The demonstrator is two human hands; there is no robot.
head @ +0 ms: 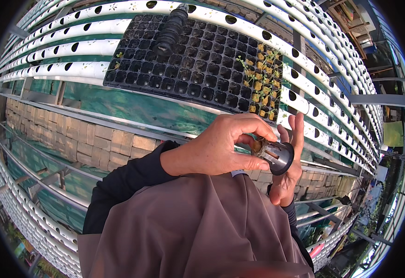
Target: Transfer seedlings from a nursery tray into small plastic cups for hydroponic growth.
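Observation:
My left hand (216, 147) grips a black slotted net pot (278, 157) by its narrow end, between thumb and fingers. The pot lies tilted on its side, its wide rim towards my right hand. Brownish material shows at the narrow end. My right hand (289, 173) is just behind the rim, fingers extended; whether it touches the pot is hidden. Beyond my hands lies a black seedling tray (174, 71), with yellowish plugs (265, 71) bearing small green seedlings at its right end. A stack of black net pots (170, 33) lies across the tray.
White pipes with round holes (299, 74) run under and around the tray. Green sheeting (146, 107) hangs below it. Metal frame rails (63, 104) and a paved brick path (94, 144) are at the left. More white pipes (32, 222) stand at the lower left.

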